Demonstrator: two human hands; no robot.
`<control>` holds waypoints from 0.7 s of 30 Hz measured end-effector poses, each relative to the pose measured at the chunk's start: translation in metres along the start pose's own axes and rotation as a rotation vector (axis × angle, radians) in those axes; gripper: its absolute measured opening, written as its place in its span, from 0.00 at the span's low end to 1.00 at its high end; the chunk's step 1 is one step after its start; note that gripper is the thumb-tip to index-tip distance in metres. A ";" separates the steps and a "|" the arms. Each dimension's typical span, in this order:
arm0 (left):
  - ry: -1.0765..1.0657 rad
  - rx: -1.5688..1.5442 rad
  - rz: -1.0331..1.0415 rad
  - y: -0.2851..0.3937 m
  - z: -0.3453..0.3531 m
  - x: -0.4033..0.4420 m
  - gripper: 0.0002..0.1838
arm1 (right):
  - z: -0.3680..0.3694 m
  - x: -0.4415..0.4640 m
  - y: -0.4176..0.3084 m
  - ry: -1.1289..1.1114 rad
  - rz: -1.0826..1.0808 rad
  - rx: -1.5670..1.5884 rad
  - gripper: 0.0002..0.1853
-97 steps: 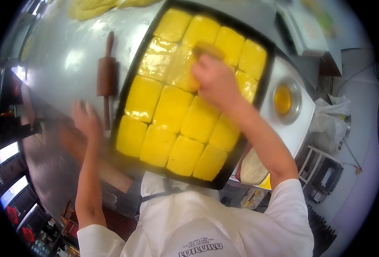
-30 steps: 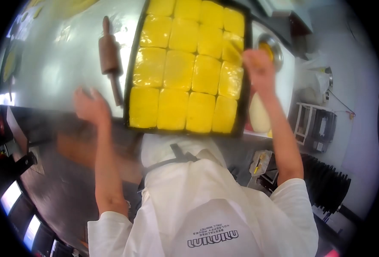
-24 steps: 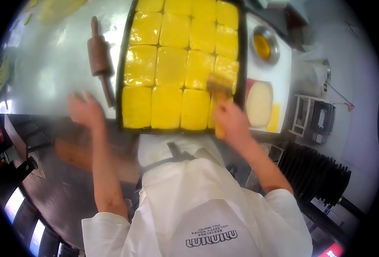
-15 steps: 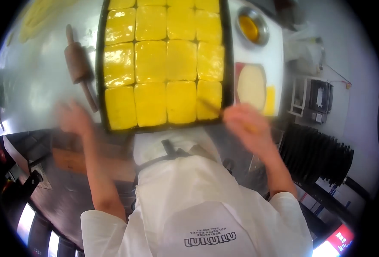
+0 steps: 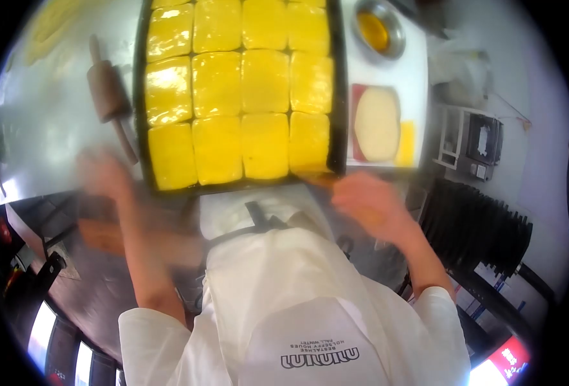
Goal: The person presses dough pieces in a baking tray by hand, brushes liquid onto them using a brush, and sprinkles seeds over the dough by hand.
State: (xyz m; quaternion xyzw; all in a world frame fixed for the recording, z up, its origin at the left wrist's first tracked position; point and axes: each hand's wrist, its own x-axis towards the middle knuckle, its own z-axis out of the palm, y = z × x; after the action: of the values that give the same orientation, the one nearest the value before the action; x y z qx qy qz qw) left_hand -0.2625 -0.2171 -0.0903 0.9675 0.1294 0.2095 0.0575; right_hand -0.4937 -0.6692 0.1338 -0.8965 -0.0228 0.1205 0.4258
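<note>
A dark-rimmed baking tray (image 5: 340, 96) lies in front of me, filled with several flat square dough pieces (image 5: 217, 145) coated in glossy yellow. My right hand (image 5: 369, 201) is closed around a pastry brush (image 5: 315, 175), partly smeared by motion. The brush's tip is over the tray's near right corner, at the lower edge of the last dough square. To the left of the tray, over the table's front edge, is my left hand (image 5: 104, 175); motion smears its fingers. A wooden rolling pin (image 5: 106, 92) rests between that hand and the tray's far left.
At the tray's right, a metal bowl (image 5: 397, 38) holds yellow-orange liquid. Nearer me lie a pale oval dough piece (image 5: 378, 124) and a yellow card-like item (image 5: 405, 143). Black stacked trays (image 5: 480, 222) stand at the right. Flattened dough (image 5: 53, 29) is at the far left.
The brush has moved from over the near right dough square down to its lower edge and the tray rim. My left hand stays left of the tray. The view has shifted slightly.
</note>
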 end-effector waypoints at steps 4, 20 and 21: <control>0.016 -0.014 0.003 0.005 -0.002 -0.004 0.30 | -0.037 0.029 0.027 -0.034 0.357 0.428 0.05; 0.100 -0.157 -0.003 0.012 -0.064 -0.096 0.30 | -0.073 0.079 0.086 -0.023 0.210 0.742 0.09; 0.039 -0.131 -0.082 0.024 -0.084 -0.116 0.30 | -0.066 0.081 0.096 -0.012 0.228 0.669 0.09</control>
State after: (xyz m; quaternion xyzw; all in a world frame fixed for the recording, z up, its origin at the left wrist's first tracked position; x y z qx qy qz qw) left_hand -0.3943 -0.2674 -0.0556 0.9513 0.1560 0.2339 0.1265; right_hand -0.4059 -0.7689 0.0844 -0.7032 0.1154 0.1733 0.6798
